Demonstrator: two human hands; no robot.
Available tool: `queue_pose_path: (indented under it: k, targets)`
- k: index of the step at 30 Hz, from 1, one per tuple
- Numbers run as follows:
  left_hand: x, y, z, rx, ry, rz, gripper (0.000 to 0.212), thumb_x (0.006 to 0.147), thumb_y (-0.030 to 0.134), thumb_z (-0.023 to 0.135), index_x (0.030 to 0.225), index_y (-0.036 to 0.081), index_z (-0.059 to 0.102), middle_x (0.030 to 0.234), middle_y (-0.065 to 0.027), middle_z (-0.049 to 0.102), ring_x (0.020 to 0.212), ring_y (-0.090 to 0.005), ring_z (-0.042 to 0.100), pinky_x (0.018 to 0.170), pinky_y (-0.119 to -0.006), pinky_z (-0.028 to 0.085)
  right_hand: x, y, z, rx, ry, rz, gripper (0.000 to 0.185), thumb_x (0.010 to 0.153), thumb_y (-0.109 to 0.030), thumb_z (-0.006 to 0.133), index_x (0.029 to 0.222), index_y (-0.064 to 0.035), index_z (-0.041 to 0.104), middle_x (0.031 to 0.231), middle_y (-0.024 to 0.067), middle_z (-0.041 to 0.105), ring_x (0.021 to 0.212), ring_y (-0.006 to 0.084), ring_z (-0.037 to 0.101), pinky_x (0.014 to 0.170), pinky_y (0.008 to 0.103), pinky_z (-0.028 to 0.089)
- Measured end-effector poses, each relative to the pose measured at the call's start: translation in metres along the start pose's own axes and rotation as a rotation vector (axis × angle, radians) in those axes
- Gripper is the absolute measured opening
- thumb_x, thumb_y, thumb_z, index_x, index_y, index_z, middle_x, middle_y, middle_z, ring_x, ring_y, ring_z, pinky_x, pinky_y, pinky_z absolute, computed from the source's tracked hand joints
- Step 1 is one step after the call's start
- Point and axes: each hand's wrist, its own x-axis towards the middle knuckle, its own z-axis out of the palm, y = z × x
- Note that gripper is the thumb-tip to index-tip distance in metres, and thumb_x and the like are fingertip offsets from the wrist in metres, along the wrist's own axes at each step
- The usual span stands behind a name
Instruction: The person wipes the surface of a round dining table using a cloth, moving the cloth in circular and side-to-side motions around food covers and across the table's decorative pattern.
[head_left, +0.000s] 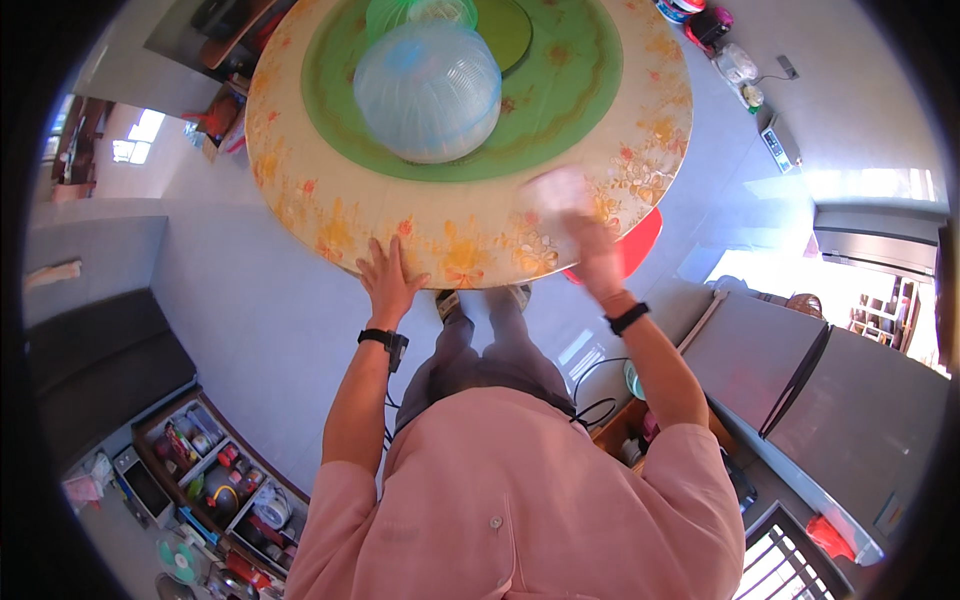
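Observation:
A round table with a floral tablecloth (289, 161) stands before me. My left hand (388, 279) rests on its near edge, fingers spread, holding nothing. Over the near right part of the cloth, my right hand (594, 244) grips a pale pinkish cloth (561, 191); both are blurred. On the green round centre (559, 142) of the table sits a translucent bluish dome-shaped cover (427, 94). Behind it are a green plastic basket (386, 16) and a green round disc (510, 34), both partly hidden by the dome.
A red stool (641, 244) is partly under the table's right side. At right stands a grey refrigerator (757, 352). An open shelf unit (217, 480) with assorted goods is at lower left, below a dark bench (112, 367). A power strip or similar device (776, 148) lies by the right wall.

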Motion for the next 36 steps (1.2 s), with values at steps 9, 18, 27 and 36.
queue_pose_path:
  k: [9, 18, 27, 36]
  targets:
    - [0.0, -0.011, 0.008, -0.095, 0.038, 0.058, 0.099, 0.074, 0.029, 0.082, 0.153, 0.022, 0.023, 0.161, -0.0198, -0.001, 0.139, -0.0604, -0.002, 0.112, -0.061, 0.026, -0.01, -0.072, 0.078, -0.137, -0.327, -0.665, 0.034, 0.082, -0.014, 0.061, 0.115, -0.0076, 0.066, 0.141, 0.0053, 0.05, 0.136, 0.0225, 0.042, 0.109, 0.0382, 0.039]
    - [0.003, -0.005, 0.01, -0.029, 0.03, 0.087, 0.098, 0.075, 0.031, 0.082, 0.153, 0.023, 0.023, 0.161, -0.0181, 0.0, 0.141, -0.0577, 0.004, 0.111, -0.061, 0.026, -0.086, 0.081, -0.046, -0.352, -0.283, 0.057, 0.042, 0.083, -0.005, 0.055, 0.125, -0.0102, 0.058, 0.136, 0.0105, 0.053, 0.129, 0.0323, 0.047, 0.112, 0.0464, 0.033]
    - [-0.001, 0.087, 0.009, 0.036, -0.138, 0.101, 0.097, 0.076, 0.042, 0.078, 0.154, 0.023, 0.022, 0.161, -0.0206, -0.001, 0.14, -0.0587, 0.008, 0.104, -0.073, 0.023, -0.025, 0.075, -0.052, -0.408, 0.072, 0.264, 0.034, 0.08, -0.006, 0.06, 0.114, -0.0029, 0.06, 0.124, 0.0129, 0.057, 0.116, 0.0336, 0.052, 0.095, 0.0446, 0.043]
    - [-0.003, 0.071, 0.029, 0.116, -0.14, 0.103, 0.107, 0.074, 0.052, 0.078, 0.155, 0.024, 0.014, 0.161, -0.0207, -0.005, 0.139, -0.0617, 0.005, 0.099, -0.078, 0.019, 0.019, 0.021, 0.044, 0.087, -0.366, 0.04, 0.067, 0.078, -0.013, 0.066, 0.137, 0.0021, 0.041, 0.137, 0.0199, 0.045, 0.132, 0.0362, 0.041, 0.114, 0.0462, 0.03]
